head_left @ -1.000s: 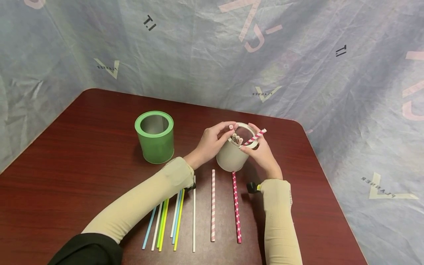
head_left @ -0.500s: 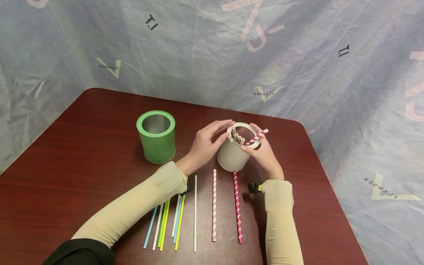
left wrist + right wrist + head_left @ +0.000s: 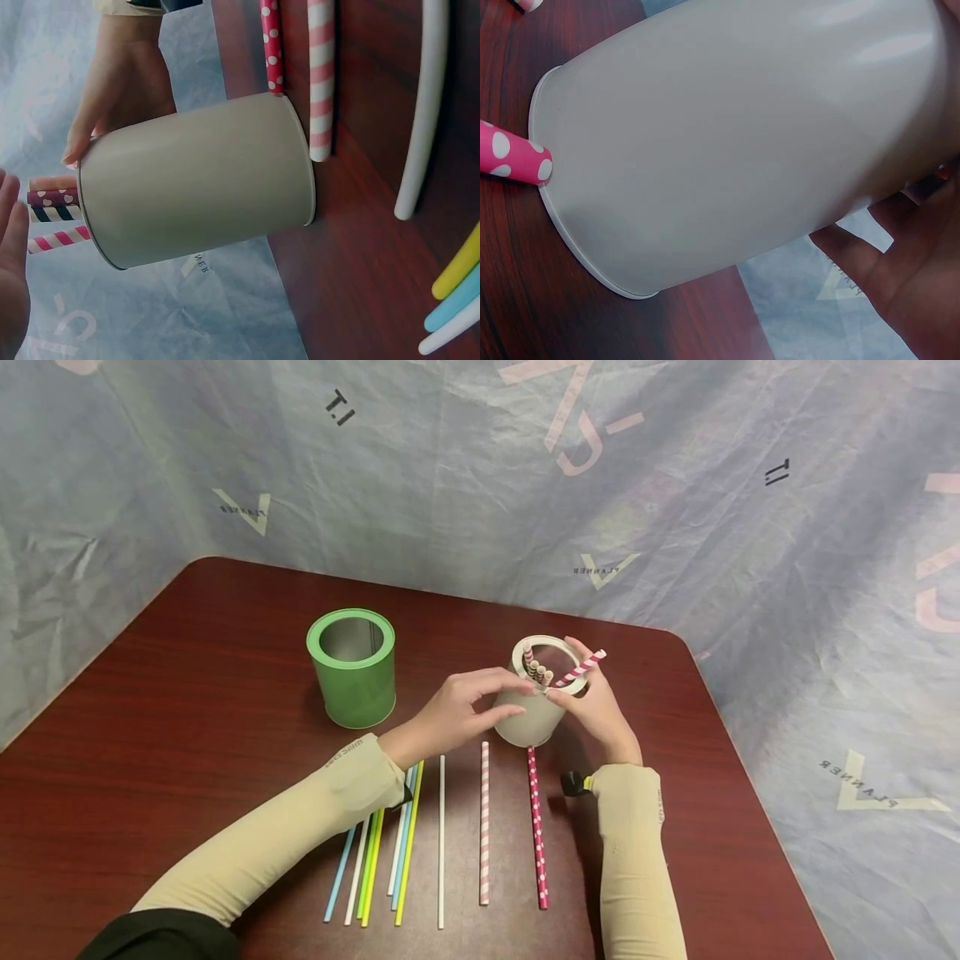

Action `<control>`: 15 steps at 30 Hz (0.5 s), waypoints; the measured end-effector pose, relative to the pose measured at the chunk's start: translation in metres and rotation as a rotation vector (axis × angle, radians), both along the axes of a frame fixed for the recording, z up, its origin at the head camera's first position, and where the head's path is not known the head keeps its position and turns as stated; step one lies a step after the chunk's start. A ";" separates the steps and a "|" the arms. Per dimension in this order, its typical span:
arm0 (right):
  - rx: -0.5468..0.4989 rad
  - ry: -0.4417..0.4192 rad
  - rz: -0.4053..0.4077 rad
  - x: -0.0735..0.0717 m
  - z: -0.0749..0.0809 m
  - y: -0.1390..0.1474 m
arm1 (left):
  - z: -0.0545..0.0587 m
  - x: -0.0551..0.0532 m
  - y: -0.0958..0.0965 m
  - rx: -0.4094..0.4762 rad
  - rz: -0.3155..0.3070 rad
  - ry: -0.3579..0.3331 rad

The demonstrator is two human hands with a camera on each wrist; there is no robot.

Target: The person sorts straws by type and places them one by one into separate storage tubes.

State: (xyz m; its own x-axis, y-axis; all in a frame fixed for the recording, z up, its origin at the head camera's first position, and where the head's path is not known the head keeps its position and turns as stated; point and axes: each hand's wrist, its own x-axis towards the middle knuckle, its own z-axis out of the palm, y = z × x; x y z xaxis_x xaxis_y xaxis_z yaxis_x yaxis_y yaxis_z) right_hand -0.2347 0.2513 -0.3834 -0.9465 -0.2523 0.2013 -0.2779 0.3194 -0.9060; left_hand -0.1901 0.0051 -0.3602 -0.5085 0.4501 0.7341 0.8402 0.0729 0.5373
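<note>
A beige can (image 3: 528, 720) stands on the table, holding several patterned paper straws (image 3: 538, 672). My right hand (image 3: 600, 706) grips its rim from the right, thumb at the front. One magenta-and-white striped straw (image 3: 583, 667) leans out of the can beside that hand. In front of the can is my left hand (image 3: 465, 706), fingers extended, thumb apart, nothing between them. The left wrist view shows a gap between the left fingers and the can. A pink striped straw (image 3: 484, 827) and a magenta dotted straw (image 3: 537, 835) lie nearer on the table, the dotted one's end by the can's base.
A green can (image 3: 354, 689) stands to the left, no straws visible inside. Several thin blue, white, green and yellow sticks (image 3: 371, 872) lie partly under the left forearm, with a separate white stick (image 3: 441, 843) to their right. A printed curtain hangs behind the table.
The left hand has let go of a pink-striped straw, now leaning inside the beige can. It then moved off the rim, down and toward the can's front. The right hand has stayed put.
</note>
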 end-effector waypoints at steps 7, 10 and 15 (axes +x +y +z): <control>0.039 0.027 -0.016 -0.002 -0.002 0.000 | -0.005 0.000 -0.003 -0.105 -0.128 0.005; 0.039 0.028 -0.018 -0.002 -0.002 0.000 | -0.008 -0.001 -0.004 -0.143 -0.160 0.023; 0.036 0.029 -0.022 -0.002 -0.002 0.001 | -0.011 -0.002 -0.005 -0.198 -0.204 0.044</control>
State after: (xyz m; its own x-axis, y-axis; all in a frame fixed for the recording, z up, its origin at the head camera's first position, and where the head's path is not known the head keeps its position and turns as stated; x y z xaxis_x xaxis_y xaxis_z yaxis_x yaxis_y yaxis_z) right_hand -0.2367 0.2522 -0.3857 -0.9458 -0.2388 0.2200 -0.2964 0.3583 -0.8853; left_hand -0.1918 0.0001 -0.3715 -0.3623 0.6767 0.6409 0.8704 -0.0005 0.4924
